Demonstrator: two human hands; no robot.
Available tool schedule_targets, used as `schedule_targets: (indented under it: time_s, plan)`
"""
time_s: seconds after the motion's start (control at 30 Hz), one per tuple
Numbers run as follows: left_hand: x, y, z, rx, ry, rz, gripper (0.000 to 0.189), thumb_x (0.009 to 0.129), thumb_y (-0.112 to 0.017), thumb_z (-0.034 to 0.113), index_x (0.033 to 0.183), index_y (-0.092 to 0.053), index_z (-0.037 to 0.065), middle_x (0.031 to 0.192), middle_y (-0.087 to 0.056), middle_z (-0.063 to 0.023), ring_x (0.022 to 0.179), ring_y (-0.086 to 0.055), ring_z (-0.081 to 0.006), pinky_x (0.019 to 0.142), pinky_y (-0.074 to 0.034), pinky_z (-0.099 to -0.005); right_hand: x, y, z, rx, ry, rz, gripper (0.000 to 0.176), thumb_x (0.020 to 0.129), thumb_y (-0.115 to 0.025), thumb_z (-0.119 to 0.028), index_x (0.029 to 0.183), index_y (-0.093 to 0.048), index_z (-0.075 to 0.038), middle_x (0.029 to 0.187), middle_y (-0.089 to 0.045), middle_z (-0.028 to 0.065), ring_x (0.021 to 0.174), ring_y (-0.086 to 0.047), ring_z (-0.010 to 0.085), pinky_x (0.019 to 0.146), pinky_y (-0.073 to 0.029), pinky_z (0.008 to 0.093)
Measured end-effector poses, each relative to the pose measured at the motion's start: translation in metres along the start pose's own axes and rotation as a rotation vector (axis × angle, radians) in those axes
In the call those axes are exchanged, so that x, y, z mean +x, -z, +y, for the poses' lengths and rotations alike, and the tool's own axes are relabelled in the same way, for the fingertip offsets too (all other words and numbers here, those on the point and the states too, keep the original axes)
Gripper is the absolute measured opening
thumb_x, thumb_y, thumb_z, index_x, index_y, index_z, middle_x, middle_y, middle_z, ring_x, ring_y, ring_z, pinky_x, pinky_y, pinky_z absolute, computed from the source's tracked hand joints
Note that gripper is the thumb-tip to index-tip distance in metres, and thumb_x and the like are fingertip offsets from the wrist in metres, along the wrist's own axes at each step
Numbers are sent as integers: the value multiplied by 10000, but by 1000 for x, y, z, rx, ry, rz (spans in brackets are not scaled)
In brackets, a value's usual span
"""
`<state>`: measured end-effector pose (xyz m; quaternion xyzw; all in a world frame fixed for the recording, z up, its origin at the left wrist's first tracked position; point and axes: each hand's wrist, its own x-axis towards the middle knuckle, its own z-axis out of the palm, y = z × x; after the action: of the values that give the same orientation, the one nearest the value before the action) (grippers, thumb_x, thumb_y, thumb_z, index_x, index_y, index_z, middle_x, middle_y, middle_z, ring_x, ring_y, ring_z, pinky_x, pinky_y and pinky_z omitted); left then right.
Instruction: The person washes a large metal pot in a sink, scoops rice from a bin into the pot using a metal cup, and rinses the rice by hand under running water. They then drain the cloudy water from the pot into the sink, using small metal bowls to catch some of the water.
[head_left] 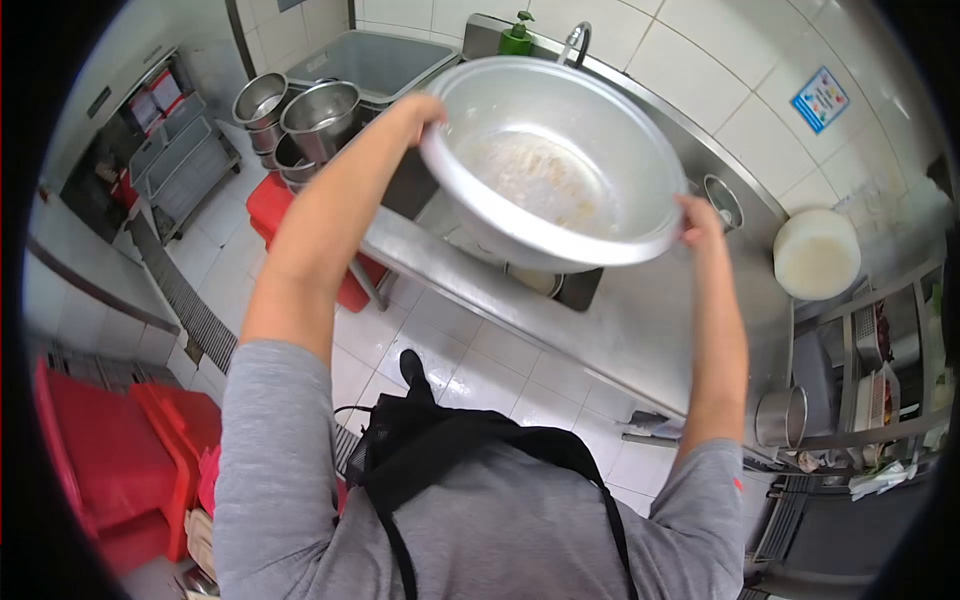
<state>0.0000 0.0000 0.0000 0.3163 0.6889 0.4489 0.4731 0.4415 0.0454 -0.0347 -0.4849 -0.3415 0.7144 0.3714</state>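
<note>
Both my hands grip a large round metal basin point(560, 170) by its rim, one on each side. My left hand point(418, 115) closes over the left edge and my right hand point(697, 218) over the right edge. The basin is held tilted above the steel sink counter, its inside facing me. Pale residue and wet streaks lie on its bottom. Beneath it, the sink point(580, 290) is mostly hidden, and part of another round vessel point(535, 280) shows inside it.
A tap point(580, 38) and a green pump bottle point(516, 36) stand behind the basin. Stacked metal pots point(322, 108) sit at left on a red stool point(268, 205). A grey tub point(375, 60) is beyond them. On the right are a white round container point(817, 254) and a pot point(780, 417).
</note>
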Motion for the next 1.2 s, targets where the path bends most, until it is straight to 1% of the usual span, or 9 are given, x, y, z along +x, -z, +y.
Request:
schedule_targets:
  time_s: [0.1, 0.27, 0.67, 0.8, 0.9, 0.97, 1.07, 1.13, 1.2]
  plan:
    - [107, -22, -105, -247, 53, 210, 327, 571, -593, 42, 873, -563, -80, 881, -570, -234, 845, -565, -351, 725, -451, -433, 95, -4, 31, -174, 50, 542, 307, 698, -539, -43, 973, -500, 87, 961, -536, 212, 829, -556, 314, 694, -455, 432]
    - [165, -4, -144, 252, 84, 403, 401, 621, -601, 178, 935, -565, -69, 944, -564, -251, 895, -562, -342, 776, -442, -372, 175, -53, 100, -208, -10, 913, 261, 641, -529, -12, 885, -517, 81, 818, -541, 168, 743, -539, 307, 617, -438, 383]
    - [239, -9, -235, 511, 101, 313, 428, 663, -605, 262, 946, -530, -50, 915, -574, -239, 886, -558, -351, 775, -443, -384, 201, -26, 203, -165, -16, 739, 397, 651, -560, 4, 1028, -466, 91, 907, -571, 152, 782, -572, 221, 663, -450, 310]
    - [244, -13, -256, 570, 145, 220, 475, 698, -570, 214, 1082, -427, -26, 1013, -530, -243, 960, -514, -360, 829, -414, -381, 215, 9, 250, -595, 52, 870, 476, 657, -626, -62, 1098, -466, 20, 911, -572, 133, 806, -558, 226, 712, -441, 309]
    - [259, -16, -271, 660, 294, 164, 517, 709, -548, 195, 1149, -362, -2, 1108, -472, -242, 1037, -462, -357, 873, -386, -374, 206, -69, 177, -1555, 712, 1039, 469, 669, -637, -95, 1101, -473, -12, 916, -572, 141, 829, -555, 239, 752, -434, 317]
    - [255, -25, -255, 664, 403, 139, 523, 715, -534, 186, 1169, -343, 10, 1156, -434, -240, 1073, -431, -352, 890, -373, -377, 244, -96, 144, -1340, 989, 669, 406, 689, -628, -122, 1068, -507, -39, 912, -574, 133, 810, -561, 242, 746, -441, 323]
    - [247, -58, -202, 819, 434, 227, 507, 713, -546, 208, 1153, -381, 18, 1147, -443, -224, 1072, -435, -321, 888, -377, -361, 302, -160, 88, -363, 252, 198, 206, 782, -547, -181, 909, -565, -20, 802, -579, 71, 741, -566, 165, 626, -472, 277]
    - [276, -91, -202, 895, -181, 251, 456, 725, -553, 225, 1116, -436, 22, 1053, -510, -168, 956, -517, -270, 851, -403, -369, 332, -188, 66, -14, 111, 97, 192, 806, -516, -188, 873, -567, -16, 769, -570, 70, 707, -562, 157, 584, -468, 274]
    - [273, -133, -125, -16, 86, -74, 385, 756, -535, 247, 1076, -487, 37, 917, -559, -105, 802, -569, -203, 719, -473, -354, 372, -190, 70, 106, 29, 72, 208, 813, -502, -206, 851, -569, -13, 747, -565, 78, 681, -559, 168, 547, -455, 296]
